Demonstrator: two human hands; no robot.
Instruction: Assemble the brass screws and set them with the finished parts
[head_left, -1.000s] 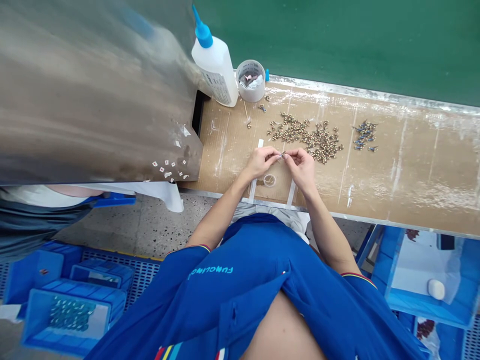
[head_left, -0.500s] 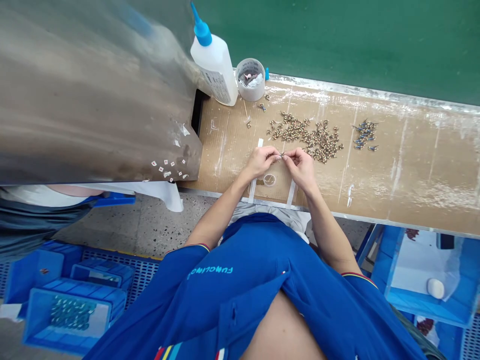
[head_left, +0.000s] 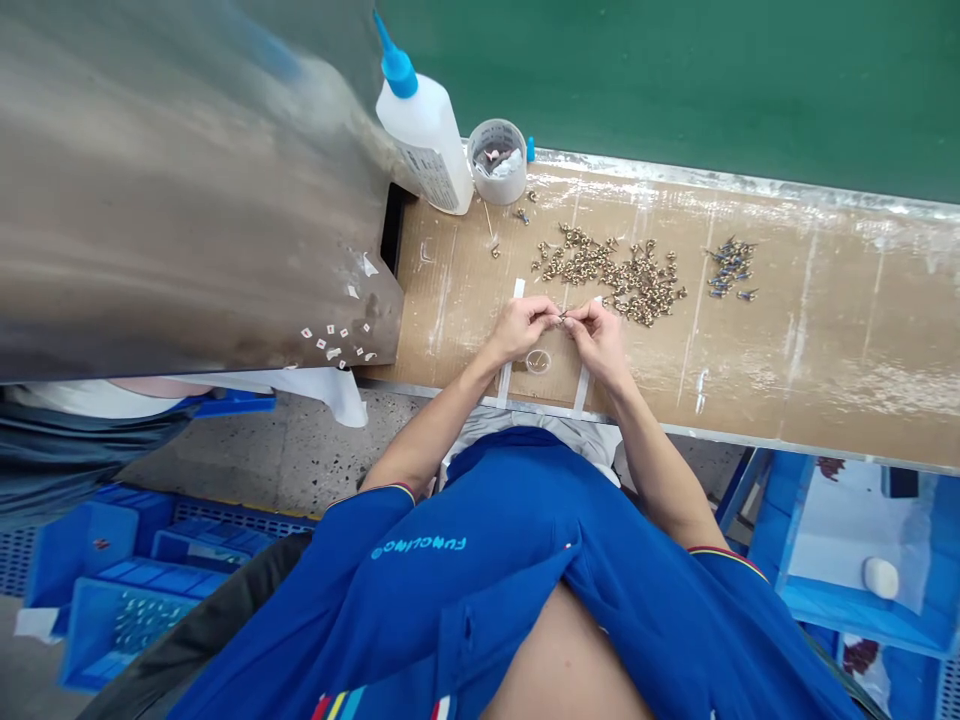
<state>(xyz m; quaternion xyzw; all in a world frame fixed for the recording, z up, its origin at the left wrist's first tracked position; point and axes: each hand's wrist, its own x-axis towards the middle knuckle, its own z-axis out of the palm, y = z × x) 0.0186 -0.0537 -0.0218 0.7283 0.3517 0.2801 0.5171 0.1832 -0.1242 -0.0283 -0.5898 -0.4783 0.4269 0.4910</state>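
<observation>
My left hand (head_left: 523,327) and my right hand (head_left: 598,338) meet at the fingertips over the cardboard-covered bench (head_left: 750,370). Between their pinched fingers is a small dark metal piece (head_left: 562,317), too small to make out fully. Just below the hands lies a small clear round dish (head_left: 538,361). A spread pile of small brass-coloured metal parts (head_left: 646,285) sits beyond my right hand. Farther right is a smaller group of parts with bluish ends (head_left: 730,268).
A white bottle with a blue nozzle (head_left: 431,140) stands beside a tape roll holding scraps (head_left: 498,162). A metal surface (head_left: 187,200) fills the left. Blue bins (head_left: 847,600) are below the bench. Another person's clothing (head_left: 82,440) shows at left.
Both hands stay pinched together, with only slight finger movement. A dark trouser leg now shows at the lower left, over the blue bins. The view has shifted slightly.
</observation>
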